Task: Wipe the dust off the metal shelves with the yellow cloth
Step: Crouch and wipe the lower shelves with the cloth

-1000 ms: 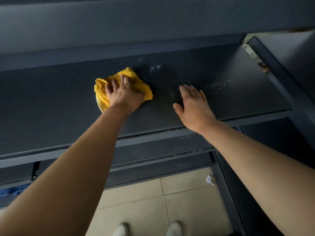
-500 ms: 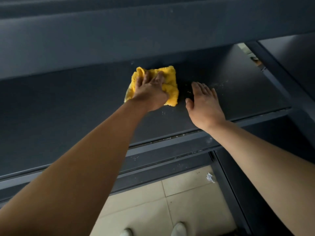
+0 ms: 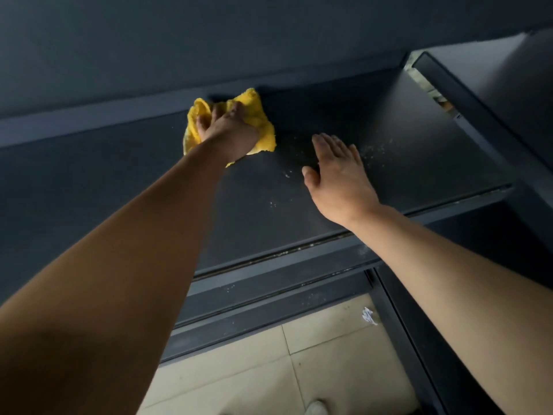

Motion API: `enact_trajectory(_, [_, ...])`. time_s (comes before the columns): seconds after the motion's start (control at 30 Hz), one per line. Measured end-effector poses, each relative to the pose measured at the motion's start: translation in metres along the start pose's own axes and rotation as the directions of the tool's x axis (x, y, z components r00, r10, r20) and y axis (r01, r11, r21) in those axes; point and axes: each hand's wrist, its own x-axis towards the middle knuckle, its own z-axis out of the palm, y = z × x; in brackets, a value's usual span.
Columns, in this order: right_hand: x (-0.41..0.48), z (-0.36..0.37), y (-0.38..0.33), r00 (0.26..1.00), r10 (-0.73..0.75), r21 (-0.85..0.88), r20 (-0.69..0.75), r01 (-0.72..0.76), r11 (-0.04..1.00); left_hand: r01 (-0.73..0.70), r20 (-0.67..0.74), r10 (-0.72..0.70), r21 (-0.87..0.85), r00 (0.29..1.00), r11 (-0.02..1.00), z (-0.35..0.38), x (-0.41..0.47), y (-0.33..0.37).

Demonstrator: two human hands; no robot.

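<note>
Head view: the left grip [image 3: 229,131] curls round the yellow cloth [image 3: 263,130] at the back edge of the metal shelf [image 3: 89,181], while the right grip [image 3: 338,175] lies flat, fingers straight, holding nothing.

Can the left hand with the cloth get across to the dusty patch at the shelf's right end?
Probably not in a straight sweep: the right hand rests open on the shelf, between the yellow cloth and that dust. Lifting it would free the way.

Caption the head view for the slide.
Left hand grips the yellow cloth at the back of the metal shelf; right hand spread flat beside dust specks.
</note>
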Motion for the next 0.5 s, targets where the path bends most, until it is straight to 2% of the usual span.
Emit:
enact_trajectory(0.23, [-0.021,-0.018,0.046,0.991,0.116,-0.009,-0.068,-0.117,0.993,-0.285,0.105,0.283,0.001,0.953,0.958,0.026,-0.025,0.079])
enact_trajectory(0.33, [-0.033,-0.025,0.057,0.986,0.149,-0.012,-0.076,-0.151,0.989,-0.404,0.135,0.397,0.029,0.908,0.914,0.034,-0.040,0.081])
enact_trajectory(0.5, [-0.051,-0.027,0.054,0.987,0.157,0.000,-0.029,-0.157,0.988,-0.459,0.149,0.453,0.010,0.879,0.888,0.039,-0.075,0.052])
